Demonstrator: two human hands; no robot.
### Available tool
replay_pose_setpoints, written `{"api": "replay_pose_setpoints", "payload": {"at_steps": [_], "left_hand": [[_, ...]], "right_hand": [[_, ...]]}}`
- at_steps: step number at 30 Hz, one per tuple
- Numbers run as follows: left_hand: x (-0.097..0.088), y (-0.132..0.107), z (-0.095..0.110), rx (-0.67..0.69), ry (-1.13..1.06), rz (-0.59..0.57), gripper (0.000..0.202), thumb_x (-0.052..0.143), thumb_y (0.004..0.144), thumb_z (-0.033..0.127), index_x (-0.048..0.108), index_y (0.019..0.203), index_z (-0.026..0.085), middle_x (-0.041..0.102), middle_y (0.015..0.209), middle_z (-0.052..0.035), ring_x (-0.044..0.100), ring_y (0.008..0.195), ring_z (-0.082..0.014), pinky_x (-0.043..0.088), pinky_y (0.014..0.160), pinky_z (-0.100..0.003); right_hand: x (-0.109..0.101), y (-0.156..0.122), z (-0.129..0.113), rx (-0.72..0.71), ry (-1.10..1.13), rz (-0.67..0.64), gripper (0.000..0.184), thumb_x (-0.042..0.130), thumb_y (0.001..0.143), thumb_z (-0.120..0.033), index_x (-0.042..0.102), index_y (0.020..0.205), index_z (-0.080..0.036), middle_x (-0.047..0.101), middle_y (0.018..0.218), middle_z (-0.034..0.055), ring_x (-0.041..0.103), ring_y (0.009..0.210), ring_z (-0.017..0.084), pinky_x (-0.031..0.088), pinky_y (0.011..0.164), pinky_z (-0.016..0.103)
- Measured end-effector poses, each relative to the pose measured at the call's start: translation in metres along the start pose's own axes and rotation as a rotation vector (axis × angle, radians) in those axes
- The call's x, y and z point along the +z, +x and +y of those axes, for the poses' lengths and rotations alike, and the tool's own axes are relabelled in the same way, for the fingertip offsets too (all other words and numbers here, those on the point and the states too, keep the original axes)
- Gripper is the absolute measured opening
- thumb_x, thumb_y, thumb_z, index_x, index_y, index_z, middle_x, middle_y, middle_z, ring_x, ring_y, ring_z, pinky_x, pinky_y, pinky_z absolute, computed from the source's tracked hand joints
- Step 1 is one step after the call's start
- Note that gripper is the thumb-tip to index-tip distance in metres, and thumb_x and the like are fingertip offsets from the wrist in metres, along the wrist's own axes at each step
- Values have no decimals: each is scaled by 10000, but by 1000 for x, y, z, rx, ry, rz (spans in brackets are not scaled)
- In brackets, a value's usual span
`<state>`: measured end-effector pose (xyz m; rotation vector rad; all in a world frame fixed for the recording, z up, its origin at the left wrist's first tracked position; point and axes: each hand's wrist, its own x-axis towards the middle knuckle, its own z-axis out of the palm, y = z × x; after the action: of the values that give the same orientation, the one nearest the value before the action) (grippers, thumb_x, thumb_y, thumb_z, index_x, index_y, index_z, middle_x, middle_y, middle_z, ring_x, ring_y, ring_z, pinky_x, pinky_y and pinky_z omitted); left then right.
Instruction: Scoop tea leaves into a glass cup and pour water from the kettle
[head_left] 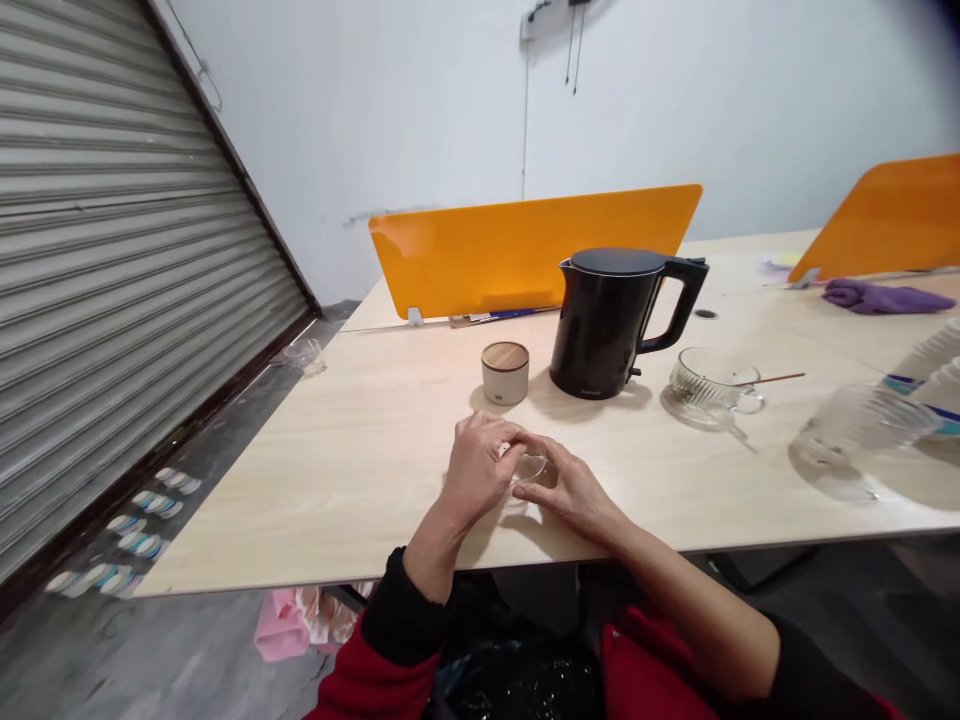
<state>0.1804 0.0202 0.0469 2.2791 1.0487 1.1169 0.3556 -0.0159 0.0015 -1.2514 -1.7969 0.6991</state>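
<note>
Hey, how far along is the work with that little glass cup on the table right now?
Early, it seems. Already out: the black kettle, lid shut, a small canister with its wooden lid on, and a ribbed glass cup with a thin stick resting in it. In hand: the left hand and right hand close around a small clear glass cup on the table. It looks empty; nothing has been poured.

On the table [360,440]: canister [505,372] left of kettle [611,322], ribbed cup [709,382] right of it, small glass [526,470] in front, between both hands.
</note>
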Motion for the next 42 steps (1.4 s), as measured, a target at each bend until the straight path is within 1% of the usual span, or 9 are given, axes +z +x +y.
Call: {"api": "replay_pose_setpoints", "payload": {"at_steps": [4,7,13,15,18,23,31,36,42], "left_hand": [[-6,-13,-2,39,14,72,142,748,888,212,773,1003,292,782,925,2,643,1006,-248,448,1018,-486],[-12,-25,-5,42,2,162,140,726,910,205,761,1025,276,784,1002,-12,652,1029,-241,438,1065,-499],[-22,-50,-16,-102,-88,345,183,670,949,259,737,1119,260,750,1140,-52,643,1146,-239,524,1027,-442],[-23,-58,-20,-157,-133,331,225,673,947,283,723,1165,259,735,1183,-60,650,1161,-236,529,1038,-436],[-19,-66,-24,-221,-272,243,293,664,957,347,695,1231,247,710,1243,-82,673,1140,-229,572,964,-387],[-7,-68,-24,-322,-471,188,397,623,986,426,636,1328,225,698,1289,-106,685,1100,-213,568,924,-343],[12,-58,-34,-323,-509,125,358,641,963,392,674,1261,197,682,1268,-114,652,1071,-213,563,866,-318],[16,-60,-40,-341,-511,108,341,642,954,375,684,1240,193,688,1243,-108,653,1061,-213,561,871,-320],[14,-61,-38,-338,-518,88,312,643,952,352,689,1218,196,691,1234,-99,654,1049,-204,552,886,-322]], "right_hand": [[14,-3,-10,-9,-23,-16,634,813,817,-473,562,1367,-282,670,1323,91,611,1218,321,480,1031,522],[25,-5,-18,-5,-58,-22,615,830,801,-474,584,1324,-263,685,1283,97,625,1166,319,489,996,514],[32,-5,-22,5,-44,-27,607,839,797,-449,592,1318,-263,688,1294,99,619,1191,315,470,1033,521],[29,-5,-21,20,-33,-27,588,827,810,-434,593,1320,-260,685,1305,100,616,1202,310,469,1041,522],[24,-4,-19,54,-29,-19,593,816,813,-423,591,1337,-259,680,1321,102,611,1216,312,467,1052,535],[7,0,-6,86,9,16,616,786,820,-448,587,1372,-259,663,1368,113,586,1284,323,428,1116,558],[-27,29,15,86,0,4,607,759,814,-473,616,1361,-254,651,1383,126,578,1311,360,450,1108,575],[-28,38,27,89,86,-38,668,783,807,-456,601,1412,-239,657,1380,144,625,1274,351,502,1073,539],[-24,36,43,60,64,-52,765,829,791,-430,555,1483,-251,664,1392,138,615,1306,349,473,1116,549]]}}
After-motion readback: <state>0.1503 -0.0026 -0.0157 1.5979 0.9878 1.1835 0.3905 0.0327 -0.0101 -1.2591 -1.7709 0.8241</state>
